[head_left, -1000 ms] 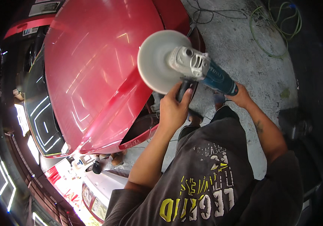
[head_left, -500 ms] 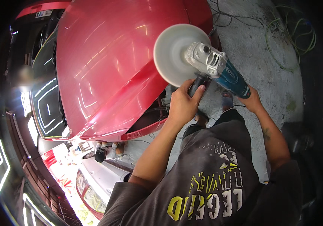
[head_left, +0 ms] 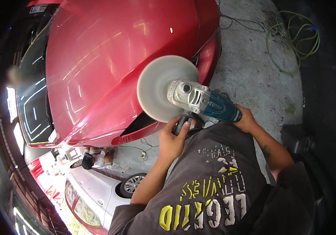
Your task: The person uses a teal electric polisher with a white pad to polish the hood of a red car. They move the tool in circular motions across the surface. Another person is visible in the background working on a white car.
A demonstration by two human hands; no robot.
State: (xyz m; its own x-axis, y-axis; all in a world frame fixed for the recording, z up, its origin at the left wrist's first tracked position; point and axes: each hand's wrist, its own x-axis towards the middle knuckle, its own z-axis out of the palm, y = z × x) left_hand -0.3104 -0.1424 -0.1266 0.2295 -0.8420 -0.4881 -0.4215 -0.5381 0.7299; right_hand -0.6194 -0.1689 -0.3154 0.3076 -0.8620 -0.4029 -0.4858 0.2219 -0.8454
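Our left hand grips the side handle of the polisher, our right hand its rear; we've just drawn the pale disc nearer us, overlapping the red car's front corner, apparently shifting work sideways.

A silver car shows a spoked wheel. Just beside the car a co-worker crouches low. Above the car's spoked wheel lies a pale connector. Left of the car, red and white shapes blur in glare. Well apart from the car, up and to its right, a green hose and dark cable lie loosely on the grey floor.
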